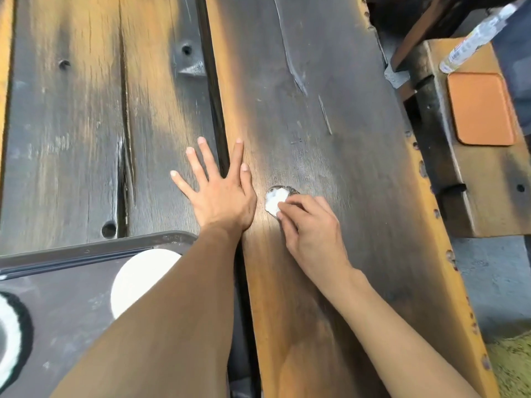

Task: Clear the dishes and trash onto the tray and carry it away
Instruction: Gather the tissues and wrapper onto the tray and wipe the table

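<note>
A crumpled white napkin (pixel 274 201) lies on the dark wooden table (pixel 330 96), over a knot hole. My right hand (pixel 310 228) has its fingertips closed on the napkin's near edge. My left hand (pixel 218 185) rests flat on the wood just left of it, fingers spread, holding nothing. A dark tray (pixel 71 282) sits at the lower left under my left forearm. On the tray are a white plate (pixel 135 280), partly hidden by the arm, and a black-rimmed white dish (pixel 11 328) cut off by the left edge.
A gap (pixel 214 90) runs between the table's planks. To the right stands a wooden bench (pixel 448 182) with an orange pad (pixel 479 109) and a clear plastic bottle (pixel 474 38) on it. Grey floor (pixel 494 282) shows at the lower right.
</note>
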Tool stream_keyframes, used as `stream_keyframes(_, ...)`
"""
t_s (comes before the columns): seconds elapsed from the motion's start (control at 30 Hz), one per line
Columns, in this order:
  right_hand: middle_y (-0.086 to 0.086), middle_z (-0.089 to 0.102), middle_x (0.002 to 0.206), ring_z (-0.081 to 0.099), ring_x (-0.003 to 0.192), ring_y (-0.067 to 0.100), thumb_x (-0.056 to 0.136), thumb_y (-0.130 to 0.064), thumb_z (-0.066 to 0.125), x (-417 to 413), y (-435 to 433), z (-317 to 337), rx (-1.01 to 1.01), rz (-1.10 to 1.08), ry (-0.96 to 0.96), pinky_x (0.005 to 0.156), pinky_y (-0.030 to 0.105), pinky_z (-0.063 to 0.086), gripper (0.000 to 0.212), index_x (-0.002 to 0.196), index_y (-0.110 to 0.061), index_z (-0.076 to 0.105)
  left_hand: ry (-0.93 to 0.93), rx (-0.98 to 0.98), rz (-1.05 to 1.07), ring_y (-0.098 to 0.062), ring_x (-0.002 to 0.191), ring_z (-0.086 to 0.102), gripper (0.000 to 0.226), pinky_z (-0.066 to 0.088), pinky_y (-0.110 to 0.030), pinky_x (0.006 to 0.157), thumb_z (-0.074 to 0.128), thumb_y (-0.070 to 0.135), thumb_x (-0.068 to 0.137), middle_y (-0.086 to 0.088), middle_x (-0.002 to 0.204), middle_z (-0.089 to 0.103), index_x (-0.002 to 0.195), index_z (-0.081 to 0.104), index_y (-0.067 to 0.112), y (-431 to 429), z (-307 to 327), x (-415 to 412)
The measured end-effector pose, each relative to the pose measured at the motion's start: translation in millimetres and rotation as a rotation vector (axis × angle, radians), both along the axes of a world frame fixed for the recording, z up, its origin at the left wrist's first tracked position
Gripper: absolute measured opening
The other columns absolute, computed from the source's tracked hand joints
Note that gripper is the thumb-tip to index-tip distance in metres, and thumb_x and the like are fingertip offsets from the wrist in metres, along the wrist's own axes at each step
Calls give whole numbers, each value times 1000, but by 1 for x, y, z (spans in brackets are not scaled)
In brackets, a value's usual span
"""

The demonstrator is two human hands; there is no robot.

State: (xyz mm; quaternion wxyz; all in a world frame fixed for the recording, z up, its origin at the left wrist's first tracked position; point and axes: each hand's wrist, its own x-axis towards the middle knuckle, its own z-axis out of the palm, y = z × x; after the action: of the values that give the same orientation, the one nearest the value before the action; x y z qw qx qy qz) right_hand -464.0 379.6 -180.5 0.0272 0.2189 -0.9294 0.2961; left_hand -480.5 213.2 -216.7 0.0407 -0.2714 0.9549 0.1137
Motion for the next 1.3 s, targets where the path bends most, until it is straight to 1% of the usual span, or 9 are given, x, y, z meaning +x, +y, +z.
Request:
stream_keyframes(0.23,13,74,91,64,78,37,84,-3,74,-53,18,3,52,-251,18,76,30,43,8,90,-3,79,29,18,28,-32,154,-10,55,-9,-69,115,8,47,100,-9,169,-6,155,6,52,0,-2,-2)
stream_keyframes(0.4,8,70,84,60,77,27,79,6,73,-11,-3,5,41,170,-36,71,35,52,7,79,-2,75,147,85,108,-22,156,0,54,-8,-62,119,16,45,102,2,169,11,153,33,44,-1,1,-1)
stream_keyframes(0.6,14,71,84,62,76,38,80,0,74,-63,20,5,76,-216,-13,72,29,40,6,84,-1,78,124,43,85,-27,156,1,54,-7,-65,118,17,44,101,-3,169,10,153,32,42,-1,-1,-1)
stream_keyframes(0.8,10,69,83,62,78,30,81,0,74,-11,20,7,68,403,-98,72,36,52,3,80,-2,75,105,57,88,-26,156,-1,56,-7,-65,118,15,44,101,-1,169,7,155,29,42,-1,6,-1)
stream_keyframes(0.93,12,72,84,64,76,36,79,-4,78,-65,53,9,111,-44,-19,74,36,47,5,83,-7,79,120,56,79,-27,156,-2,54,-7,-65,117,17,44,101,-2,169,8,153,31,42,0,4,0)
stream_keyframes(1.0,15,71,84,64,78,39,80,-4,75,-83,28,7,127,-108,-18,73,39,49,5,83,-5,79,117,60,78,-27,156,-2,54,-8,-65,117,18,43,102,-2,169,7,153,32,41,0,5,-1)
stream_keyframes(1.17,12,68,84,63,80,33,80,2,70,-8,8,10,52,499,-142,75,39,52,6,78,-2,74,118,69,91,-26,156,-2,53,-7,-65,118,18,43,102,-1,169,8,153,32,42,0,6,-2)
stream_keyframes(1.23,8,70,87,65,81,29,79,1,74,-14,44,9,52,386,-137,76,37,53,7,81,-5,76,124,61,93,-26,156,-1,53,-7,-65,118,19,43,102,-1,169,9,153,33,41,0,5,-1)
stream_keyframes(1.3,8,73,88,68,81,32,76,-1,77,-50,65,10,89,78,-51,77,38,54,9,83,-8,79,125,42,89,-27,156,0,54,-6,-65,118,18,44,101,-2,169,10,153,33,40,1,5,-1)
